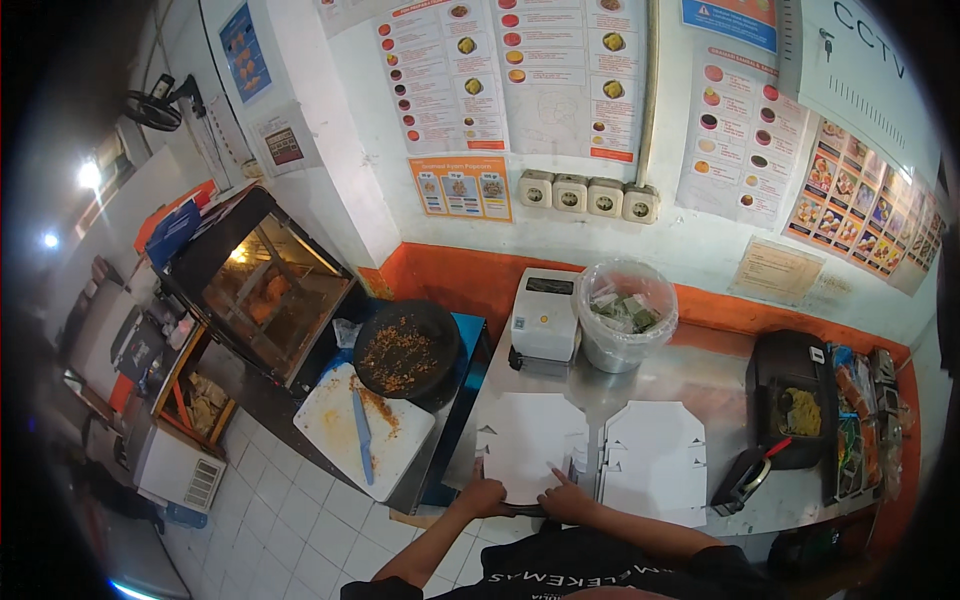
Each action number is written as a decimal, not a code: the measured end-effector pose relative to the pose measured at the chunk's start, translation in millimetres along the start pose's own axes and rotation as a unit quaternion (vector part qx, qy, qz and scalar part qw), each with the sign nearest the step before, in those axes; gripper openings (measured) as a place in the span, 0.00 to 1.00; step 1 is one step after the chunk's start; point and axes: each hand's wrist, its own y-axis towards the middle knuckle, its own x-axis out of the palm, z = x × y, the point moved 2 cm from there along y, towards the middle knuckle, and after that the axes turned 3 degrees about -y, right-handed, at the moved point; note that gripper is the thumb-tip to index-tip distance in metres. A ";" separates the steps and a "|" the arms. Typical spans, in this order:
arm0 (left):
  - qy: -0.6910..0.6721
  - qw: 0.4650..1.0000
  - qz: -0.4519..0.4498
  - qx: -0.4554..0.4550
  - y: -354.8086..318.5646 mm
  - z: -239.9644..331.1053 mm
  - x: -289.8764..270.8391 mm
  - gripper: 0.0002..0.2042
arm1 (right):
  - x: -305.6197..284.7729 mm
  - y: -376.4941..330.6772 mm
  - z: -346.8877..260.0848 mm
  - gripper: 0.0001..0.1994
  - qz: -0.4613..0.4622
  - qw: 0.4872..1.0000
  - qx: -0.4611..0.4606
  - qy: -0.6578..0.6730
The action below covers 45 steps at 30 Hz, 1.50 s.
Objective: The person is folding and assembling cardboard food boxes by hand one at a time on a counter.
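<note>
Flat white carton blank (528, 440): lying unfolded on the steel counter (700, 375), near its front edge, just left of a second flat carton stack (655, 460). My left hand (483, 497) grips its lower left corner; my right hand (565, 497) rests open, fingers pressed on its lower right edge. Behind: white label printer (545, 320), clear plastic tub (625, 315). Left: white cutting board (350, 430) with blue knife (362, 435), round black pan (408, 350)

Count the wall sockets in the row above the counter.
4, side by side on the wall: first socket, second socket, third socket, fourth socket, above the white printer. None looks hidden.
</note>
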 end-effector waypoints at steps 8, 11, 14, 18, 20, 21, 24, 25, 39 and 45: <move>-0.021 0.997 -0.042 -0.055 -2.0 3.6 7.4 0.23 | -33.6 -8.1 4.1 0.16 -0.105 0.979 0.037 0.170; -0.076 0.996 0.050 -0.003 -11.5 14.6 -3.1 0.22 | -122.9 -24.3 16.8 0.20 0.098 0.928 -0.012 0.359; -0.131 0.970 0.200 0.045 -8.9 14.8 -7.8 0.20 | -327.1 -55.7 -0.5 0.15 0.142 0.895 -0.061 0.419; -0.513 0.813 0.273 0.026 -10.5 30.2 -46.6 0.18 | -465.8 -78.8 -55.8 0.05 0.241 0.804 -0.149 0.523; -0.267 0.926 0.267 0.018 -12.7 35.8 -66.7 0.17 | -509.2 -90.7 -88.1 0.04 0.253 0.845 -0.154 0.445; -0.141 0.956 0.257 0.008 -20.9 37.2 -68.4 0.16 | -513.0 -86.1 -91.4 0.04 0.257 0.848 -0.164 0.433; -0.166 0.963 0.198 0.074 -11.0 62.7 -109.6 0.19 | -513.3 -103.2 -98.9 0.04 0.320 0.815 -0.180 0.448; -0.162 0.953 0.237 0.097 -1.7 74.3 -115.7 0.14 | -514.2 -107.6 -95.3 0.05 0.333 0.798 -0.181 0.468; -0.327 0.909 0.248 0.075 14.2 101.6 -69.7 0.15 | 11.6 -157.3 37.6 0.46 -0.018 0.971 0.236 0.044; -0.319 0.931 0.140 0.104 26.0 106.8 -66.9 0.15 | 33.6 -155.6 45.0 0.41 -0.060 0.982 0.141 0.106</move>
